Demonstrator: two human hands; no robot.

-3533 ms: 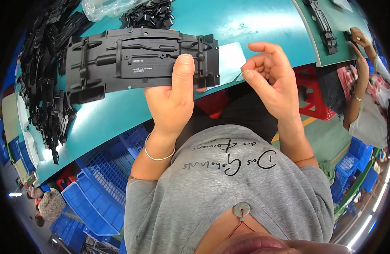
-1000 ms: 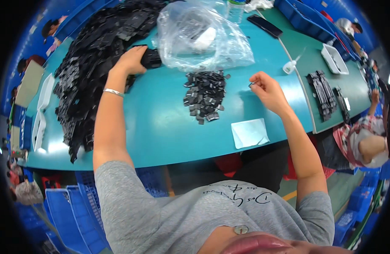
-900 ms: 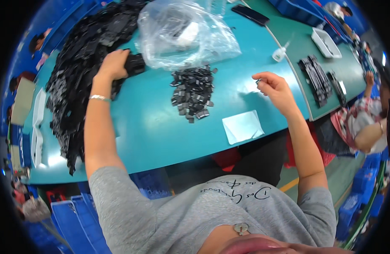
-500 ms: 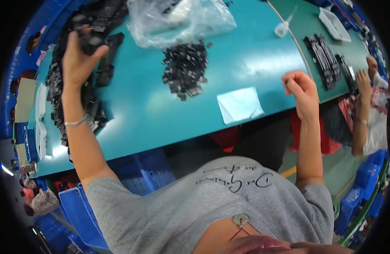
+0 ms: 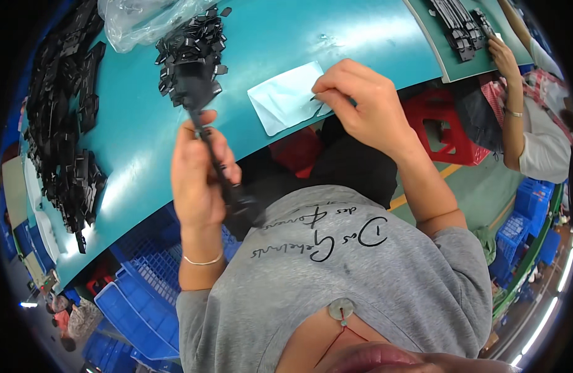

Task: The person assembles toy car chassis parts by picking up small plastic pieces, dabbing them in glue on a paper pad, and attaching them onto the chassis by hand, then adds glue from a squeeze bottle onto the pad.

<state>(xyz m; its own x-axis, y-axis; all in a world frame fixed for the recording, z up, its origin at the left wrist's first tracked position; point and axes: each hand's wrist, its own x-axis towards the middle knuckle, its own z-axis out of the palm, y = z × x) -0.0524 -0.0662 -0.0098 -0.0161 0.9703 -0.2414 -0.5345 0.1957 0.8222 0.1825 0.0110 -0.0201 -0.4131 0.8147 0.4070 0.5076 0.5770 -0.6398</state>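
Note:
My left hand (image 5: 196, 171) is closed around a long, narrow black plastic part (image 5: 213, 154), held above the table's near edge. One blurred end of it overlaps a pile of small black pieces (image 5: 206, 36). My right hand (image 5: 375, 110) pinches thumb and forefinger together over the right side of a pale sheet (image 5: 275, 102). A tiny dark thing shows at the fingertips, too small to name. Along the left side of the table lies a large heap of long black plastic parts (image 5: 56, 118).
A clear plastic bag (image 5: 134, 25) lies at the far edge of the teal table (image 5: 268, 40). At the right, a co-worker's hand (image 5: 503, 57) is beside black strips (image 5: 454, 25) on another table. A red stool (image 5: 439, 133) and blue crates (image 5: 140, 308) stand below table height.
My left hand has come from the heap back toward my body, now with a long black part. My right hand has moved left to the pale sheet. The view has shifted right.

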